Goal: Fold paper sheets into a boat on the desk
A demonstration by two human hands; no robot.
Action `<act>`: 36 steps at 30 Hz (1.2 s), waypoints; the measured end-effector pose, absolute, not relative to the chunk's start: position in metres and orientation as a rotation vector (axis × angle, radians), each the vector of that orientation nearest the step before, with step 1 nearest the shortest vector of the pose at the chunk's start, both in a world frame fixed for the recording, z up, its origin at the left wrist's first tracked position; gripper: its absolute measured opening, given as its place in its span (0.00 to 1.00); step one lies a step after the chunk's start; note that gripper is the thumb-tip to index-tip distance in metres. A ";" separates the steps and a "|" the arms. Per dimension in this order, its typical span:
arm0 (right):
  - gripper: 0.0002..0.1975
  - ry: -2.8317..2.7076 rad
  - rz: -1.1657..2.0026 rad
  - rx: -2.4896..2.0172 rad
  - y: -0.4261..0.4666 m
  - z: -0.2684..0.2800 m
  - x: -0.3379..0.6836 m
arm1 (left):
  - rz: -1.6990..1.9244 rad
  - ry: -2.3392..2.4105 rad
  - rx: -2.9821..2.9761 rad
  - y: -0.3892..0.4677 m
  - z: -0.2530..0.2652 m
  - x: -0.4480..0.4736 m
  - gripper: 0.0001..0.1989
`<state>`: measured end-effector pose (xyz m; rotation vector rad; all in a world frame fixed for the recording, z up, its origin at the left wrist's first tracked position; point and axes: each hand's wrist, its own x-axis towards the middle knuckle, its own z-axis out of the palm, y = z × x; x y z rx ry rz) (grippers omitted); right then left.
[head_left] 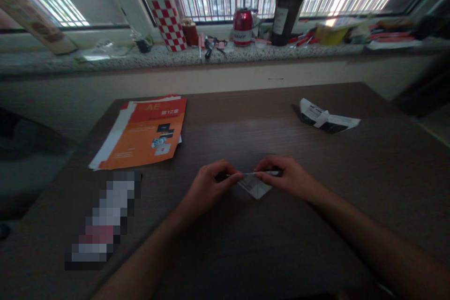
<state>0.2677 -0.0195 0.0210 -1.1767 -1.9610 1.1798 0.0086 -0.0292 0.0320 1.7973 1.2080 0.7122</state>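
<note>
Over or on the brown tabletop (225, 248), held between two hands, a small folded paper (258, 188): likely feather-light, crisp, easily creased or torn, best taken by its upper edge. Pinched tight on that edge, thumbs against fingers: left hand (215, 180) and, just beside, right hand (287, 176). Farther off, an orange booklet (144, 138) leftward, a boat-like paper shape (326, 118) rightward (with print on it). Beyond, on the sill (116, 64), a red can (242, 26).
</note>
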 end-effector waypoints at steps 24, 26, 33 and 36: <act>0.09 -1.936 1.175 -1.221 -0.018 0.018 0.269 | 0.763 1.226 1.699 -0.029 0.027 0.006 0.14; 0.10 -1.929 1.199 -1.221 -0.019 0.019 0.269 | 0.772 1.233 1.695 -0.028 0.027 0.006 0.14; 0.13 -1.939 1.346 -1.205 -0.016 0.015 0.272 | 0.790 1.337 1.702 -0.023 0.027 0.003 0.14; 0.13 -1.981 1.321 -1.210 -0.016 0.015 0.274 | 0.819 1.349 1.684 -0.022 0.027 0.002 0.14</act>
